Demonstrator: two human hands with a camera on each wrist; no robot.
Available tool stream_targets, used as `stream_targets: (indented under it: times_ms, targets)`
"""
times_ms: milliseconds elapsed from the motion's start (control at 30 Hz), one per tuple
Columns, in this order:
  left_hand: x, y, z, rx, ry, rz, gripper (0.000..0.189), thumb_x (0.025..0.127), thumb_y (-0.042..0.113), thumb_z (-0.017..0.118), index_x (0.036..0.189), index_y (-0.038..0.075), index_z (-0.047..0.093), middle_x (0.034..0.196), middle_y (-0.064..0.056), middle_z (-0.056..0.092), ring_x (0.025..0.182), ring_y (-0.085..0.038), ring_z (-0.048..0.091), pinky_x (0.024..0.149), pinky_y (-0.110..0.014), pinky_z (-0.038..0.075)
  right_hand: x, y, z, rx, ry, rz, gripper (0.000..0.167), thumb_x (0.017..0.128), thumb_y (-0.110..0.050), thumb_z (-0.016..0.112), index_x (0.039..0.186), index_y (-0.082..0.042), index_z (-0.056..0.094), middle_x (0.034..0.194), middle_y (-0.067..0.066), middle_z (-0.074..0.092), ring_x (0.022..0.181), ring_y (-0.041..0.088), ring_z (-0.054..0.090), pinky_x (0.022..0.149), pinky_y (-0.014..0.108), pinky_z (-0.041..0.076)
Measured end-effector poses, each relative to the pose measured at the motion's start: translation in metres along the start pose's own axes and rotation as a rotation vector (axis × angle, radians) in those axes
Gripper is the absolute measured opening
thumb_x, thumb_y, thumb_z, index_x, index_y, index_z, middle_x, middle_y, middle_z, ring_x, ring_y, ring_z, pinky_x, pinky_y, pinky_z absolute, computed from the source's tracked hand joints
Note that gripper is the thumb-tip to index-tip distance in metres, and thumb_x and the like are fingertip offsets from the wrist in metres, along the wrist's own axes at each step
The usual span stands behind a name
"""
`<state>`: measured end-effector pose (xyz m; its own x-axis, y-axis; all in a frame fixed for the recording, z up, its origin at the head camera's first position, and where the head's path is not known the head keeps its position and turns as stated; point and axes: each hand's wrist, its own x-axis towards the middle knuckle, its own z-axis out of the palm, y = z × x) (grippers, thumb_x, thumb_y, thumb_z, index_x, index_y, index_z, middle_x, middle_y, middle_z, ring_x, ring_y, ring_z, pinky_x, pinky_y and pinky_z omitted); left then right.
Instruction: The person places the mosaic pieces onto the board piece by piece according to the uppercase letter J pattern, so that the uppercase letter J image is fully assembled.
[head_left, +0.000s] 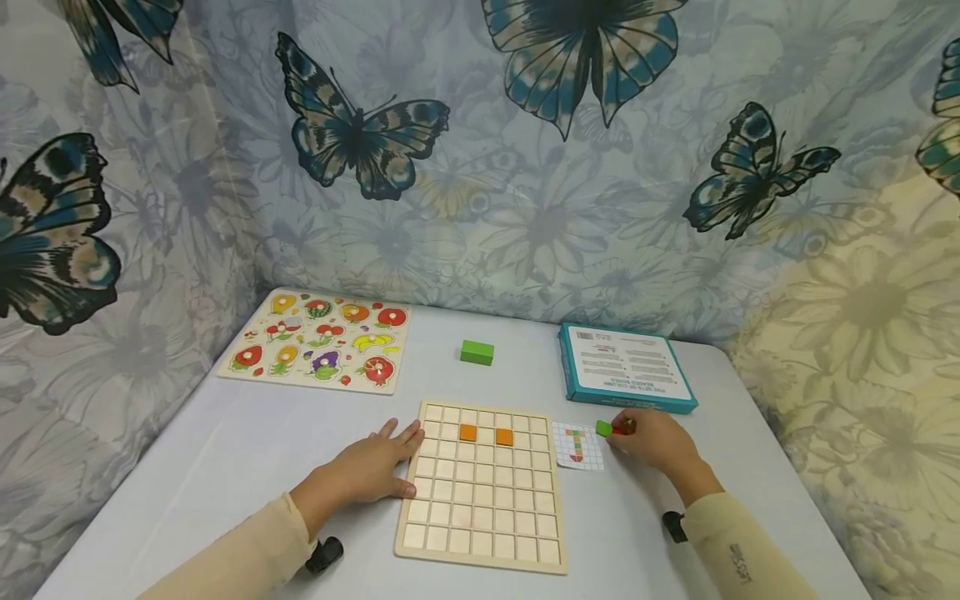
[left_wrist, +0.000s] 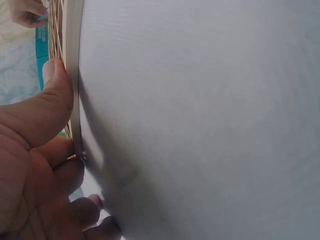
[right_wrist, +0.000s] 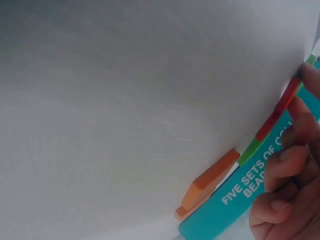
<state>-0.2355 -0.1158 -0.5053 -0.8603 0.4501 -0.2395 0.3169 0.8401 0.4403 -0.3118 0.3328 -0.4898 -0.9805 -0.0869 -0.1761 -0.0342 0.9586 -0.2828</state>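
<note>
My left hand [head_left: 375,467] rests with spread fingers along the left edge of the wooden grid board [head_left: 480,564]. In the left wrist view its thumb [left_wrist: 57,95] presses on the board's edge [left_wrist: 73,50]. Two orange tiles [head_left: 468,432] sit in the second row of the board. To its right lies a pattern card [head_left: 592,454] with a coloured grid figure. Just beyond the card, my right hand [head_left: 660,442] pinches a red tile [right_wrist: 289,96] between thumb and finger. A green tile [head_left: 603,428] is close by the fingertips. More tiles behind are partly hidden by this hand.
A fruit puzzle board [head_left: 300,333] lies at the back left and a green block [head_left: 477,352] at the back middle. The teal box [head_left: 630,367] stands just behind my right hand. Orange pieces [right_wrist: 212,175] lie near the box in the right wrist view.
</note>
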Motion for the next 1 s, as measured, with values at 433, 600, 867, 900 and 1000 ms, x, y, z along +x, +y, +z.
stream_targets:
  times_ms: [433,600,867,900,1000]
  targets:
    - [-0.002,0.001,0.000,0.015,0.019,0.001,0.085,0.080,0.042,0.076,0.150,0.009,0.040,0.158,-0.003,0.029,0.144,-0.040,0.018,0.110,-0.056,0.029,-0.003,-0.030,-0.003,0.023,0.060,-0.089,0.028,0.083,-0.039,0.075,0.099,-0.017,0.069,0.077,-0.001,0.057,0.059,0.017,0.050,0.049,0.032,0.041]
    - [-0.003,-0.001,-0.001,-0.001,0.018,0.006,0.086,0.080,0.042,0.076,0.150,0.008,0.040,0.158,-0.005,0.029,0.144,-0.041,0.018,0.109,-0.057,0.029,-0.002,-0.086,0.012,0.001,0.017,-0.228,0.024,0.082,-0.040,0.076,0.094,-0.021,0.068,0.066,-0.006,0.055,0.055,0.014,0.050,0.049,0.031,0.040]
    - [-0.003,-0.002,0.001,-0.015,0.022,0.024,0.087,0.079,0.043,0.076,0.150,0.008,0.040,0.158,-0.005,0.029,0.144,-0.042,0.018,0.109,-0.057,0.029,0.003,-0.147,0.042,-0.069,-0.002,-0.454,0.018,0.083,-0.039,0.074,0.089,-0.024,0.067,0.064,-0.014,0.052,0.055,0.007,0.047,0.049,0.028,0.041]
    - [-0.004,-0.002,0.001,-0.013,0.025,0.025,0.087,0.079,0.044,0.076,0.150,0.008,0.040,0.158,-0.005,0.030,0.144,-0.041,0.018,0.109,-0.057,0.029,0.003,-0.151,0.044,-0.079,0.002,-0.464,0.018,0.082,-0.039,0.075,0.089,-0.024,0.067,0.064,-0.014,0.052,0.055,0.007,0.047,0.049,0.027,0.040]
    - [-0.004,-0.001,-0.001,-0.014,0.033,0.016,0.087,0.078,0.044,0.076,0.150,0.009,0.040,0.158,-0.004,0.030,0.144,-0.041,0.018,0.109,-0.058,0.029,0.004,-0.159,0.045,-0.103,0.006,-0.470,0.022,0.081,-0.042,0.077,0.089,-0.023,0.068,0.065,-0.013,0.051,0.058,0.008,0.046,0.050,0.027,0.039]
